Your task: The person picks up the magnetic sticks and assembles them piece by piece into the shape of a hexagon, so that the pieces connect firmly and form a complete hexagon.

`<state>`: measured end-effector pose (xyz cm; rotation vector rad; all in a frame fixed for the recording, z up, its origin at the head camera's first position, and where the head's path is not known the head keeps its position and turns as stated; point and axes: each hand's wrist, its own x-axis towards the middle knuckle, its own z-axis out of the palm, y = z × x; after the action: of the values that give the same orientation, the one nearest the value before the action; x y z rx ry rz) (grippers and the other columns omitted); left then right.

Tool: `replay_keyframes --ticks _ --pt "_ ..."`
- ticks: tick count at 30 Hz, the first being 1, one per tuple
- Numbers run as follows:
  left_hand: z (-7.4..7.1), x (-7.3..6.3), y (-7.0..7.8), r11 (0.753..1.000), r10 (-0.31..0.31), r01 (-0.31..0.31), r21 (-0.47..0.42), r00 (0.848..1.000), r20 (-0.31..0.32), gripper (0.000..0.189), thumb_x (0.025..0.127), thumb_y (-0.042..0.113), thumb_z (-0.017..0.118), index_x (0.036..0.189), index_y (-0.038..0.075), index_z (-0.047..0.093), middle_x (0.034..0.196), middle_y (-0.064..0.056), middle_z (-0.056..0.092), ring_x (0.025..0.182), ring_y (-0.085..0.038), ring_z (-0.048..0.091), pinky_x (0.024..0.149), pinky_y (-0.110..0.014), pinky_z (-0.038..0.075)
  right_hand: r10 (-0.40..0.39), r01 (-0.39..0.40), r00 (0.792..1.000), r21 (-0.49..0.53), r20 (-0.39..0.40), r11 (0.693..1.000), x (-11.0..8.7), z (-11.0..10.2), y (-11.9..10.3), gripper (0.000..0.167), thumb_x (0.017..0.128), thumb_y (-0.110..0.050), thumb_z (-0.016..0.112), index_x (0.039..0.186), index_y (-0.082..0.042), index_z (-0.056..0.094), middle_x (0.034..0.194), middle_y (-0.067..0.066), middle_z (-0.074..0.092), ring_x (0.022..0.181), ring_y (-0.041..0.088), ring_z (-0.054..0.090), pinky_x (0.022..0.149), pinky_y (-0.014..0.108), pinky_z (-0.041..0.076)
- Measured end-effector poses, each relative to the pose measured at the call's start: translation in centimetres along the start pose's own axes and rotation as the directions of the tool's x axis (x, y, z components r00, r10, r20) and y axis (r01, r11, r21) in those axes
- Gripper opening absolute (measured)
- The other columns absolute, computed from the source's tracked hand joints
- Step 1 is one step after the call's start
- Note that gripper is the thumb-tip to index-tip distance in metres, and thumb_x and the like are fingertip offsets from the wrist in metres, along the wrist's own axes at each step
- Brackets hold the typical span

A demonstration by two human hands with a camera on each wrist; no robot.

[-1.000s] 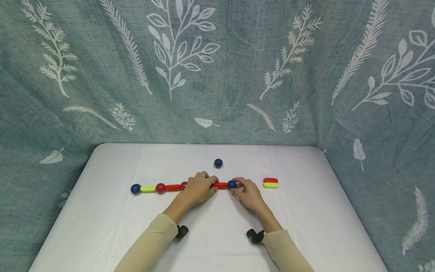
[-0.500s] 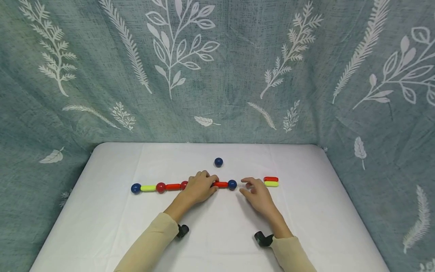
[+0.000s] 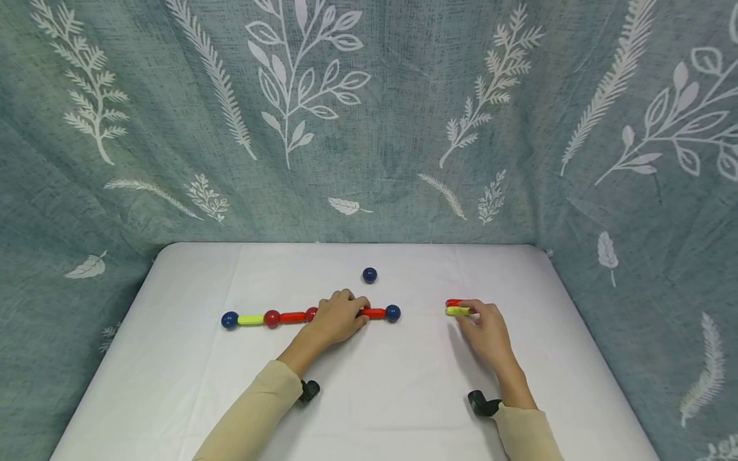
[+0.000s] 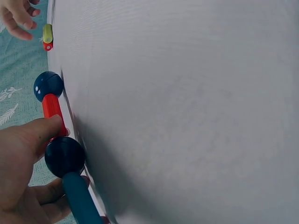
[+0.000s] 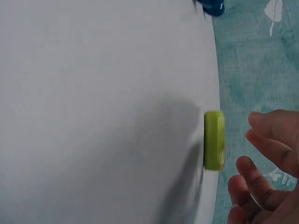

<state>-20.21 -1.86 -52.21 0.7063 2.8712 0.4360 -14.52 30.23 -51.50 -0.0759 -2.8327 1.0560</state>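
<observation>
beige sleeves (image 3: pixel 254 410) and black wrist devices (image 3: pixel 311 391) come nearest, over the white worktop (image 3: pixel 150 397). the left hand (image 3: pixel 339 318) grips a ball-and-rod chain (image 3: pixel 293 317), thumb on one of its red rods, other fingers curled behind a teal rod (image 4: pixel 81 198); blue balls cap both chain ends. the right hand (image 3: pixel 487 328), fingers spread and not pinching, is just beside a loose yellow-green rod (image 3: pixel 457 311). a loose red rod (image 3: pixel 453 303) lies right behind that. farther back are a lone blue ball (image 3: pixel 369 275) and a green leaf-print cloth (image 3: pixel 392 128).
</observation>
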Motion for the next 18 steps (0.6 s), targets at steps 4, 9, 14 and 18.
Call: replay_keyframes --ticks 4,9,14,18 --pt "-0.2 -0.1 0.0 1.0 0.006 -0.006 -0.008 1.0 0.003 0.028 0.098 0.037 0.065 0.124 0.026 0.066 0.116 -0.008 0.059 0.104 -0.025 0.053 0.084 -0.048 0.046 0.027 -0.027 1.0 -0.038 0.008 0.999 0.6 -0.3 1.0 0.03 0.094 -0.011 0.068 0.122 -0.001 0.065 0.111 0.025 0.058 0.093 0.035 0.054 0.075 0.043 0.043" --pt "-0.4 -0.3 0.1 1.0 0.012 -0.012 -0.015 1.0 0.005 0.028 0.098 0.037 0.066 0.123 0.025 0.067 0.115 -0.009 0.059 0.103 -0.026 0.054 0.083 -0.049 0.046 0.043 -0.042 0.998 -0.04 0.039 0.998 1.0 -0.3 1.6 0.03 0.093 -0.01 0.068 0.122 -0.002 0.065 0.112 0.026 0.058 0.096 0.037 0.055 0.076 0.048 0.045" --pt "-0.4 -0.2 0.1 1.0 0.011 -0.011 -0.004 1.0 0.001 0.029 0.098 0.037 0.065 0.124 0.026 0.067 0.116 -0.008 0.059 0.105 -0.025 0.053 0.084 -0.048 0.046 0.054 -0.051 0.996 -0.058 0.066 0.997 1.2 -0.3 1.7 0.028 0.093 -0.009 0.068 0.119 0.0 0.066 0.113 0.028 0.058 0.099 0.039 0.054 0.079 0.052 0.044" --pt "-0.3 -0.2 0.0 1.0 0.01 -0.01 -0.01 1.0 -0.004 0.028 0.098 0.037 0.066 0.124 0.026 0.067 0.115 -0.008 0.059 0.104 -0.025 0.053 0.084 -0.049 0.046 0.071 -0.066 0.995 -0.065 0.076 0.996 1.3 -0.3 1.7 0.026 0.092 -0.008 0.069 0.117 -0.001 0.067 0.111 0.026 0.058 0.095 0.036 0.053 0.077 0.049 0.043"
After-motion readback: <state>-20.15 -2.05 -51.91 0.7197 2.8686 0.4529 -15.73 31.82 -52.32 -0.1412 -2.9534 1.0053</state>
